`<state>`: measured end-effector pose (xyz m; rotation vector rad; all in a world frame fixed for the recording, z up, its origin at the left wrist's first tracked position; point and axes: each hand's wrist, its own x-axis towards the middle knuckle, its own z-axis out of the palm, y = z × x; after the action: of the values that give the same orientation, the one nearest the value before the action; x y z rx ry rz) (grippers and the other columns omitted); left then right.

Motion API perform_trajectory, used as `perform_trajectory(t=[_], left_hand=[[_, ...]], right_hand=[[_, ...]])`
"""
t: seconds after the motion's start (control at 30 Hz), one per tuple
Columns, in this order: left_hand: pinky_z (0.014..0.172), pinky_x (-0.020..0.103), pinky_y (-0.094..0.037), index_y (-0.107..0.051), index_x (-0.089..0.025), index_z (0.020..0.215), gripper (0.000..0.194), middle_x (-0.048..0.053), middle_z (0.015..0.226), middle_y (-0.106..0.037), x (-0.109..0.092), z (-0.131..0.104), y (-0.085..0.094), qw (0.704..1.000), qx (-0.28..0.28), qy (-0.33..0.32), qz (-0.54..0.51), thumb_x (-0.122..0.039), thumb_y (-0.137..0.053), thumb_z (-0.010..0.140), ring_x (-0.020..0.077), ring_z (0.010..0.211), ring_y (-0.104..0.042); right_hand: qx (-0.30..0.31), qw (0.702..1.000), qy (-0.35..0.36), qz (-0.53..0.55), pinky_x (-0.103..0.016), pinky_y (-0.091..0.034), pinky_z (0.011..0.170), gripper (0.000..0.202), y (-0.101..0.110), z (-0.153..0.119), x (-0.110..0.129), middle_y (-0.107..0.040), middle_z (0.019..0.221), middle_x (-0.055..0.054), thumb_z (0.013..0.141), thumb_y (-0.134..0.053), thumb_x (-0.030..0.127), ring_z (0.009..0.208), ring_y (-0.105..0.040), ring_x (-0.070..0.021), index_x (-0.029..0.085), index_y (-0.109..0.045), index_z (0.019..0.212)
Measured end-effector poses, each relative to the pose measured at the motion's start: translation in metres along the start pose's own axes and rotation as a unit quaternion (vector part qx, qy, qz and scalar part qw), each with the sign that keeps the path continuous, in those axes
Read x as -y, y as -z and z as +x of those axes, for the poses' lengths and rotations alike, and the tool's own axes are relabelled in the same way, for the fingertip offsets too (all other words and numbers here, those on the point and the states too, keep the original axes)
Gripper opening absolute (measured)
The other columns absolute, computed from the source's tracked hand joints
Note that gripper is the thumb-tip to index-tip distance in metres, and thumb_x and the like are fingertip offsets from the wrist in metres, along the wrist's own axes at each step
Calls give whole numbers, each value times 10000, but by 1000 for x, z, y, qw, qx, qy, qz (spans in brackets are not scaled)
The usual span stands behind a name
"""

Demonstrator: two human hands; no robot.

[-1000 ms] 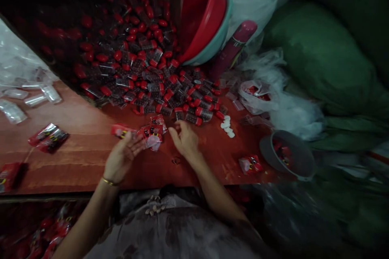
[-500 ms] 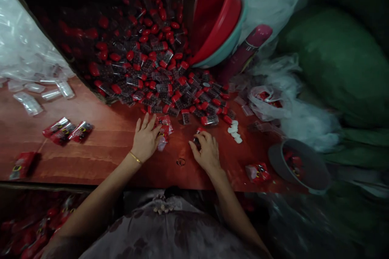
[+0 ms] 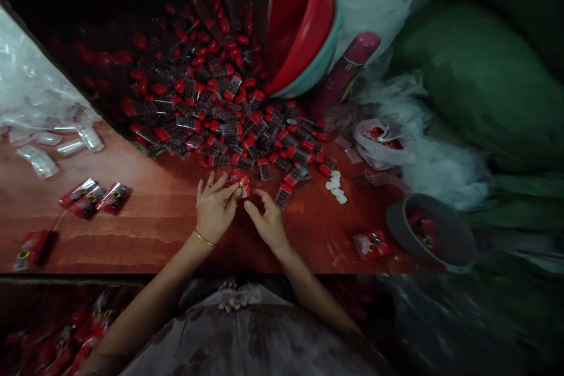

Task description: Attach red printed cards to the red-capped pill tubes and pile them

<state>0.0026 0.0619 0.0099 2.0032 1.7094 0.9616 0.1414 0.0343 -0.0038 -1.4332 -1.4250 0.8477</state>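
Observation:
My left hand (image 3: 215, 210), with a gold bracelet at its wrist, lies over the lower left part of some red printed packets (image 3: 238, 178). Its thumb and index finger come together at the packets' edge. Just to the right, my right hand (image 3: 267, 220) has its thumb and index finger apart, with nothing visible between them, close to the packets. A small clear container with a red cap (image 3: 284, 194) lies on the red table (image 3: 167, 235) above my right hand. Beyond both hands spreads a heap of similar red-capped containers (image 3: 229, 111).
An open cardboard box (image 3: 74, 85) holds much of the heap. Red (image 3: 302, 23) and teal (image 3: 324, 64) basins lean beside a pink spray can (image 3: 343, 73). White discs (image 3: 336, 187) and a grey bowl (image 3: 396, 223) sit right; wrapped packets (image 3: 83, 198) lie left.
My right hand has moved left, away from a small dark item, to beside the packets. My left thumb and index finger have come together. The view has shifted slightly.

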Motion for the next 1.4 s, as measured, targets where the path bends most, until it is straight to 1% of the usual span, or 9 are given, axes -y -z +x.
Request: perform_trajectory(t=[0.13,0.27,0.37,0.5,0.67,0.83,0.9,1.13,1.4], left_hand=[[1055,461,-291,-674,-259,1079,353,72,1217,-632,-15,-5,-2,977,14,88,-194,-351,-646,739,281,1216,-488],[825,334,-484,-718,-160,920,392,84,936,-725,-20,-10,-5,851,97,250,-451,-421,-735,628,214,859,-645],[708,273,-503,-729,-147,757,349,40,760,-720,-24,-14,-8,790,106,313,-517,-411,-795,537,143,680,-621],[569,232,-504,-707,-143,662,396,-1,650,-686,-27,-15,-6,751,86,382,-531,-397,-850,393,98,560,-578],[486,190,-472,-669,-120,625,436,-15,598,-652,-22,-7,-2,761,34,403,-507,-403,-860,354,74,513,-562],[473,195,-451,-633,-120,635,435,-19,556,-627,-25,1,-5,730,51,418,-538,-396,-859,386,79,485,-558],[491,207,-461,-620,-128,639,401,-9,563,-636,-28,2,-6,701,86,429,-562,-376,-855,429,90,494,-571],[510,212,-465,-605,-141,654,337,-1,589,-652,-26,-3,-2,675,129,438,-580,-348,-833,517,105,527,-600],[508,201,-443,-676,-117,638,388,12,573,-652,-26,-9,-2,738,158,381,-534,-417,-840,455,81,500,-560]], right_hand=[[-28,994,-50,91,-241,-444,662,252,-5,5,0,-615,741,-11,868,-439,397,697,-556,-139,192,-577,819],[-46,998,-35,6,-230,-338,526,291,1,-2,-6,-453,549,39,863,-435,393,522,-416,-113,220,-437,628],[-51,997,-8,-64,-248,-314,537,312,-1,-8,-7,-434,533,32,879,-398,378,513,-406,-121,228,-394,605],[-16,994,14,-109,-261,-352,582,333,-2,-10,-4,-519,595,-6,921,-327,369,568,-479,-140,221,-464,656],[-41,976,13,-216,-292,-415,704,334,26,1,-4,-630,823,-70,915,-355,442,757,-580,-183,179,-559,949],[-99,866,-126,-474,-394,-413,726,489,51,12,-21,-615,938,-188,816,-503,561,895,-565,-312,100,-583,956],[-77,854,-138,-495,-393,-414,727,374,53,10,-28,-617,955,-193,835,-524,469,917,-558,-318,111,-596,920],[43,984,-38,-171,-244,-437,573,259,69,-25,-20,-633,708,-18,869,-471,393,620,-581,-156,174,-591,939],[106,988,0,-113,-220,-441,572,185,69,-41,8,-656,710,-9,806,-569,323,610,-588,-132,174,-644,886]])
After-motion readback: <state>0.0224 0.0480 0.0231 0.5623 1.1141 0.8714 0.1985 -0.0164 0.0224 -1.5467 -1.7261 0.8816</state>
